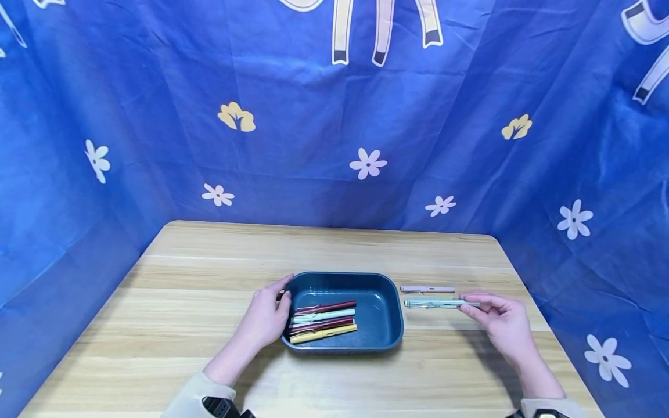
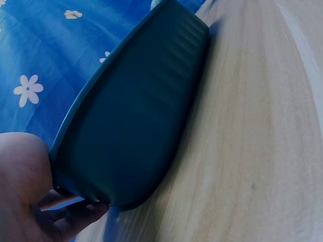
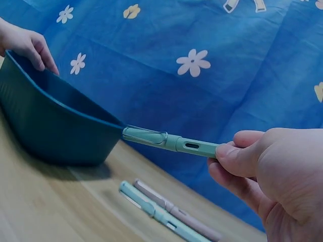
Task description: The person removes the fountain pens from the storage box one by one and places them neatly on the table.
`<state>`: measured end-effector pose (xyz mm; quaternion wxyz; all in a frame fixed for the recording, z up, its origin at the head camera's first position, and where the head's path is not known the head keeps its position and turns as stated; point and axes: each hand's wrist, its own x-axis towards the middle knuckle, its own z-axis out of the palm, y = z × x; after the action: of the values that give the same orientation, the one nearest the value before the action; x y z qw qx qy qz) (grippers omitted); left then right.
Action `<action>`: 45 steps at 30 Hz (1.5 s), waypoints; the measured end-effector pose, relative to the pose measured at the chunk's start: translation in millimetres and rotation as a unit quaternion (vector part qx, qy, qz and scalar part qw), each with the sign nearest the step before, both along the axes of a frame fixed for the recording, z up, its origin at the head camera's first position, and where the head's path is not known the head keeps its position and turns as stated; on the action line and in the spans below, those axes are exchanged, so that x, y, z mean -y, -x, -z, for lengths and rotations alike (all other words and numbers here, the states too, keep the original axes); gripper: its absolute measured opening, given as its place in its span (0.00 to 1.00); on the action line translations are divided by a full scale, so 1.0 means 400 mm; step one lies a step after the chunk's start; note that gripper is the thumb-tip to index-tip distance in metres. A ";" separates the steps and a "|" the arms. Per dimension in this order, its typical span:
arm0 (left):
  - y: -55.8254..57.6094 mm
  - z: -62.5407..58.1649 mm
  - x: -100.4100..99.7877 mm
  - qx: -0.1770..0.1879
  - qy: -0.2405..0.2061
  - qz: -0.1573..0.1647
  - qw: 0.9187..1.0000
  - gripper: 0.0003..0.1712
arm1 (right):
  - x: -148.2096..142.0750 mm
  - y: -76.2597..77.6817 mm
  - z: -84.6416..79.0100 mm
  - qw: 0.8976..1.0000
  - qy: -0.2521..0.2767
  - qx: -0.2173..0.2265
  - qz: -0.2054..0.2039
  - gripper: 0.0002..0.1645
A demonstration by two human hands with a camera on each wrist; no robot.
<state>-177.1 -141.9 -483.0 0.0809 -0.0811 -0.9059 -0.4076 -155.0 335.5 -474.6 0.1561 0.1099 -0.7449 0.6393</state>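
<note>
My left hand (image 1: 268,316) grips the left end of a dark teal box (image 1: 373,346), thumb over the rim and fingers against the outside wall (image 2: 121,111). Inside, towards the left, lie two maroon pens, a pale mint pen (image 1: 334,314) and a yellow pen (image 1: 331,332). My right hand (image 1: 506,326) pinches one end of a green pen (image 3: 199,147) between thumb and fingers, with its clip end pointing at the box. Below it on the table are a light blue-green pen (image 3: 162,217) and a lilac pen (image 1: 434,289), side by side.
The box stands on a wood-grain table (image 1: 209,255). Blue cloth (image 1: 313,145) printed with flowers and animal legs hangs behind the table and along both sides.
</note>
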 end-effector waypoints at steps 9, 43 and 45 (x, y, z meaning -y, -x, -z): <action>-0.001 -0.001 -0.003 0.011 -0.003 0.001 1.000 0.26 | -0.012 -0.005 0.061 0.999 -0.002 0.041 0.001 0.13; 0.000 -0.004 -0.003 0.013 0.002 0.002 1.000 0.26 | -0.026 0.028 0.115 0.969 -0.248 -0.013 -0.006 0.13; 0.000 -0.004 -0.002 0.014 0.002 0.001 1.000 0.26 | -0.026 0.028 0.116 0.967 -0.255 -0.013 -0.008 0.13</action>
<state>-177.2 -141.1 -481.4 0.0678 -0.0761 -0.9078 -0.4068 -166.2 345.7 -521.0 0.1272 0.1601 -0.8803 0.4281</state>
